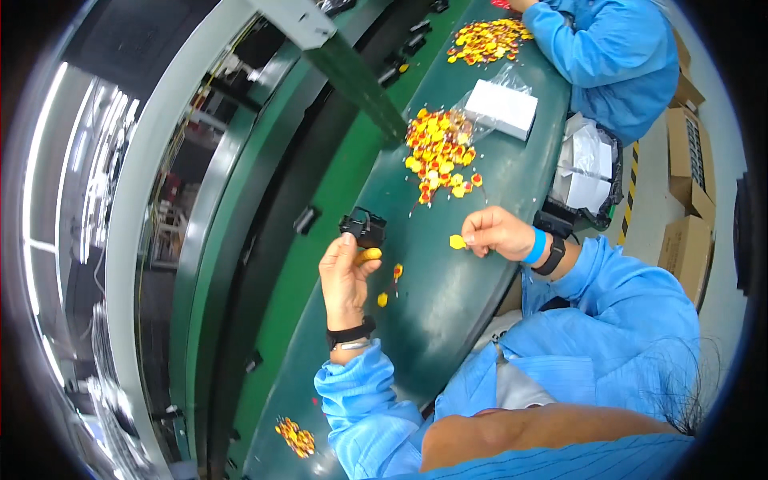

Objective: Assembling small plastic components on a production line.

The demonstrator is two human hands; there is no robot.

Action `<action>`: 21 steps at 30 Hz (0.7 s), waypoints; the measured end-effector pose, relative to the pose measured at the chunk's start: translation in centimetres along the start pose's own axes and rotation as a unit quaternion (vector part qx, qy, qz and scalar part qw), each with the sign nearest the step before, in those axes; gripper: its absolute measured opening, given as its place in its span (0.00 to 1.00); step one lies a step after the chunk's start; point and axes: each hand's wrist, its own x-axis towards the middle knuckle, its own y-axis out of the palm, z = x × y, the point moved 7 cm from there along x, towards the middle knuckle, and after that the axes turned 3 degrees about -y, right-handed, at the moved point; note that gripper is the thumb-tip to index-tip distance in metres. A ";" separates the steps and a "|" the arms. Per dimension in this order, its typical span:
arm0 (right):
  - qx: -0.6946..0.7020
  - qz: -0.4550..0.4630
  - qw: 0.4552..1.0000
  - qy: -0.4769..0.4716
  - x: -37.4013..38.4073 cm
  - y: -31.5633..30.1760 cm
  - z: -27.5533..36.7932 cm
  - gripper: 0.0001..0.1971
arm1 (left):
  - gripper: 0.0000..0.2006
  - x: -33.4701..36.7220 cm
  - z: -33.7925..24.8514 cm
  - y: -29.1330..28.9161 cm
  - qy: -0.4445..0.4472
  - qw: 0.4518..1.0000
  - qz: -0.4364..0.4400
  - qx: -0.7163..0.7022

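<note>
My left hand (342, 282) is raised over the left side of the green worktop (436, 316), its fingers closed on a small black plastic housing (365, 229). Something yellow (369, 255) shows at one of its fingers; I cannot tell whether it is a covering or a loose piece. To the right, my right hand (498, 232) pinches a small flat yellow disc (457, 242) by its edge. Two loose pieces lie between my hands: a yellow-and-red disc (398, 272) and a plain yellow disc (382, 299). Beyond them spreads a large pile of yellow-and-red discs (438, 152).
A white box (502, 109) with clear plastic sits past the pile. Farther off, a co-worker in a blue sleeve (588, 48) leans beside another disc pile (490, 42). A lined bin (588, 172) stands at right. A green post (356, 84) rises at the worktop's left edge, beside a conveyor (308, 172).
</note>
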 end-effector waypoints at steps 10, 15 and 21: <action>-0.170 0.164 0.969 -0.068 -0.8 11.7 2.6 0.07 | 0.09 -13.6 2.4 -2.1 0.044 0.988 -0.062 0.135; -0.230 0.200 0.950 -0.068 -1.3 15.2 1.7 0.08 | 0.07 -17.2 3.2 -1.9 0.071 0.980 -0.083 0.166; -0.277 0.193 0.939 -0.071 -2.1 16.4 0.3 0.08 | 0.04 -19.0 4.4 -1.9 0.128 0.982 -0.092 0.107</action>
